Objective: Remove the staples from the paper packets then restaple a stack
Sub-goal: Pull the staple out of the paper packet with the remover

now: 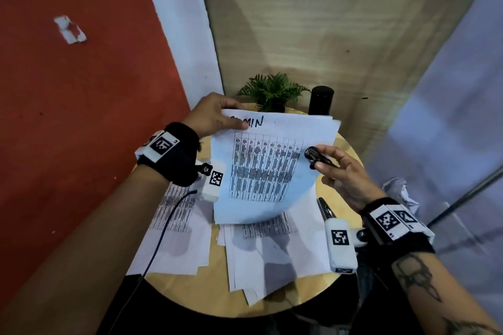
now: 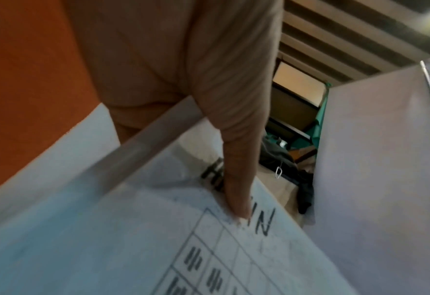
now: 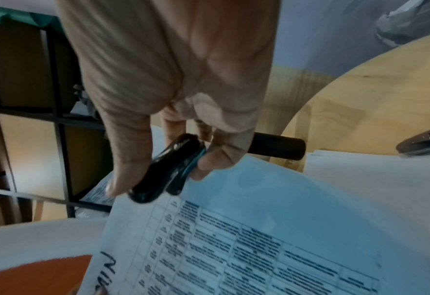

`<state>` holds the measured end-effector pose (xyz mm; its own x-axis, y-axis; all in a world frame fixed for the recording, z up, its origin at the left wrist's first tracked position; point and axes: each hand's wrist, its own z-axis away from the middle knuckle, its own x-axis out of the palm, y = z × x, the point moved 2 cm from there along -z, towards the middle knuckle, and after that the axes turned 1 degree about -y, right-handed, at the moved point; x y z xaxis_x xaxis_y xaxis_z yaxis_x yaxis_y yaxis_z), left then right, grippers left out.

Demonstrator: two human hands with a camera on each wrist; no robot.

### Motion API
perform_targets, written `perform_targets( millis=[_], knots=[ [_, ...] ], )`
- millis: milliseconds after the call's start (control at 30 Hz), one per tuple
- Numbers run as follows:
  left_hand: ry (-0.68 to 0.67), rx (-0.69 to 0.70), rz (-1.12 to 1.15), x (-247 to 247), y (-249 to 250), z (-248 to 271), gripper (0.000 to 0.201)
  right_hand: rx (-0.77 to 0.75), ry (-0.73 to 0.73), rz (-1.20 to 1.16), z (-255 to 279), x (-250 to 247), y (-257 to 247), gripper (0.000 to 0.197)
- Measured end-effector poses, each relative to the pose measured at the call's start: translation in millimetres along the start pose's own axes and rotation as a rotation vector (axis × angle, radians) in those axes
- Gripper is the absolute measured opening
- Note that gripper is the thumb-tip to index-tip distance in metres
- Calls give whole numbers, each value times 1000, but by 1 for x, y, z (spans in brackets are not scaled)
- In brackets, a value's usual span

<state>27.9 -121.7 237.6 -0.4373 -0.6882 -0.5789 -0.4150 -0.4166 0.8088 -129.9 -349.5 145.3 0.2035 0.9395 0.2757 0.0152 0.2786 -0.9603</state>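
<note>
My left hand [image 1: 217, 117] pinches the top left corner of a white paper packet [image 1: 266, 168] printed with a table and handwritten letters, holding it tilted above the round wooden table [image 1: 313, 291]. The thumb [image 2: 234, 189] presses on the sheet over the lettering. My right hand [image 1: 337, 168] grips a black staple remover [image 1: 315, 156] at the packet's right edge; in the right wrist view thumb and fingers squeeze the staple remover [image 3: 168, 169] just above the packet [image 3: 259, 229]. A black stapler [image 1: 326, 208] lies on the table under my right wrist.
More printed sheets [image 1: 272, 250] lie spread over the table, another pile [image 1: 174, 226] at the left. A small green plant [image 1: 273, 91] and a black cylinder [image 1: 321, 100] stand at the far edge. A red wall is at the left, a wooden panel behind.
</note>
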Motion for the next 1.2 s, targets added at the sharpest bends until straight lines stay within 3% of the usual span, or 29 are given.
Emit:
perform_targets(
  millis=[133, 200, 333, 433, 500, 600, 1200],
  knots=[
    [162, 70, 168, -6, 14, 19, 23, -259, 336, -84, 3, 9, -20, 49],
    [207, 98, 227, -9, 26, 29, 24, -445, 460, -141, 8, 23, -37, 41],
    [194, 147, 200, -14, 52, 46, 17, -710, 270, 99, 17, 68, -71, 50],
    [200, 191, 157, -16, 70, 53, 17, -921, 140, 642, 22, 98, -85, 44],
    [213, 217, 122, -18, 79, 56, 22, -1019, 94, 875, 24, 110, -90, 42],
    [234, 221, 54, -20, 86, 58, 33, -1061, 77, 921, 21, 116, -96, 43],
    [119, 230, 151, -12, 95, 54, 30, -1048, -40, 860, 12, 112, -107, 42]
  ],
)
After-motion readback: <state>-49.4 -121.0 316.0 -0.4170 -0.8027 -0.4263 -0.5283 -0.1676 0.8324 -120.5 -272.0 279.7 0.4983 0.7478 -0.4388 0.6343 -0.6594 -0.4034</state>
